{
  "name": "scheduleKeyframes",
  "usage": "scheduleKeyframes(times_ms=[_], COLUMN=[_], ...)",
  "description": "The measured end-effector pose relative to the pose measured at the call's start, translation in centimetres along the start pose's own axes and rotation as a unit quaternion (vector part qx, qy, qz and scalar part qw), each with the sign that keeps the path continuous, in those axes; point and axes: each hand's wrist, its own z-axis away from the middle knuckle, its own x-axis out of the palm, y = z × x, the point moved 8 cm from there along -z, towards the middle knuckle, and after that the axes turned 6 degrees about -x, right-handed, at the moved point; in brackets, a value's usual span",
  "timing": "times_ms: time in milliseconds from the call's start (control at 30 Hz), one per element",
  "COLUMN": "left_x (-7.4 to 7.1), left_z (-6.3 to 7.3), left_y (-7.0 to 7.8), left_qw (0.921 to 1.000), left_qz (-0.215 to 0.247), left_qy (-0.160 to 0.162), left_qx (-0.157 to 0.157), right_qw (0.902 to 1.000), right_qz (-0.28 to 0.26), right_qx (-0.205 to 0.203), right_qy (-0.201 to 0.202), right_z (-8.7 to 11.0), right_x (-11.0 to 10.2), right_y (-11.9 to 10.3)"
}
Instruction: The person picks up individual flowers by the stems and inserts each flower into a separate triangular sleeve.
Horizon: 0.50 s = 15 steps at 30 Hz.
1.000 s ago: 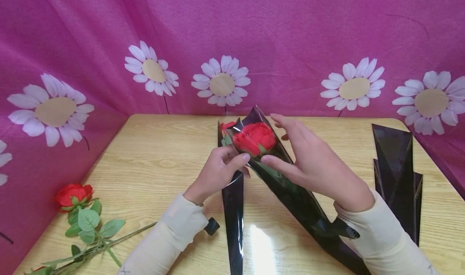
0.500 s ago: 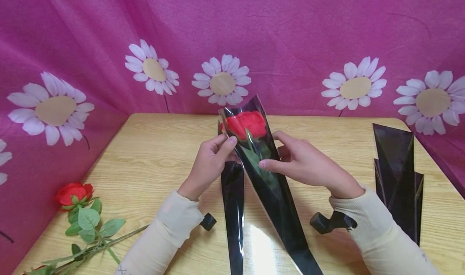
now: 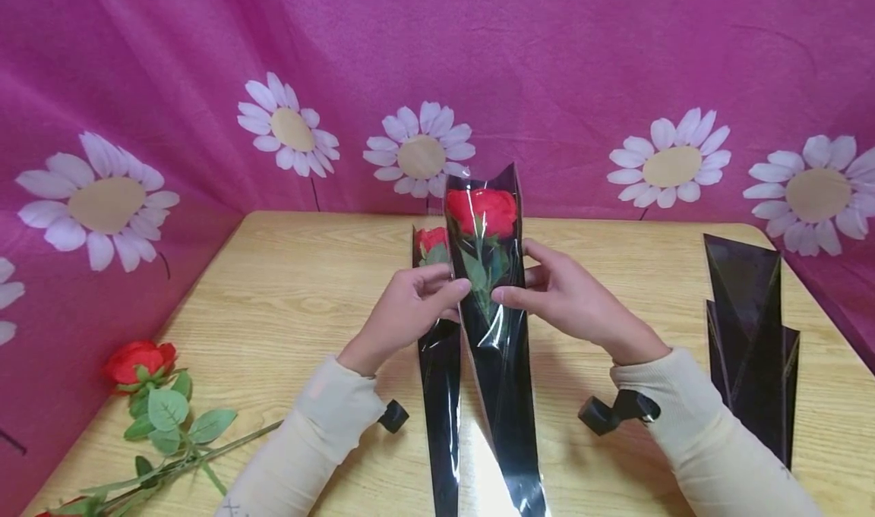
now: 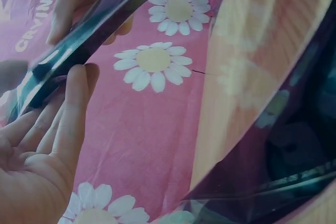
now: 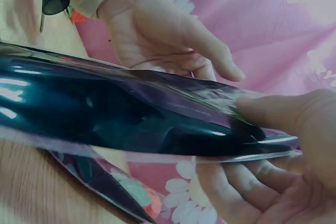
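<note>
A red rose [image 3: 487, 212] with green leaves sits inside a long black sleeve with a clear front [image 3: 502, 380], raised over the table. My left hand [image 3: 410, 304] pinches the sleeve's left edge below the bloom, thumb in front and fingers behind. My right hand [image 3: 581, 293] holds the right edge at about the same height, its thumb on the clear front. In the right wrist view the glossy sleeve [image 5: 131, 108] runs between both hands. Just left of it, a second wrapped rose [image 3: 432, 241] lies on the table, partly hidden by my left hand.
Loose roses lie at the left, one red bloom [image 3: 140, 365] showing whole above its leafy stems [image 3: 205, 456]. Several flat black sleeves [image 3: 745, 350] overlap at the right of the wooden table [image 3: 301, 274]. A pink daisy-printed cloth [image 3: 533, 84] hangs behind.
The wrapped rose has swung from a slant to nearly upright and shifted up slightly. My right hand has come from beside the bloom down to grip the sleeve's right edge.
</note>
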Motion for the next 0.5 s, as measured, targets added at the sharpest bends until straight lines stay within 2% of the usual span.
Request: scheduleKeyframes(times_ms=[300, 400, 500], left_x=[1.5, 1.7, 1.5], left_z=[-0.3, -0.6, -0.8], left_y=[-1.6, -2.0, -2.2], left_qw=[0.9961, 0.9957, 0.9969], left_qz=[-0.020, -0.027, -0.025], left_qy=[-0.068, -0.068, -0.045], left_qx=[-0.052, -0.057, -0.061], right_qw=[0.9985, 0.9974, 0.9971], right_qz=[-0.019, -0.029, -0.039], right_qx=[0.016, 0.021, 0.027], right_qy=[0.049, 0.062, 0.059], right_z=[-0.8, -1.1, -1.3], right_x=[-0.4, -0.5, -0.2], right_y=[1.8, 2.4, 2.9])
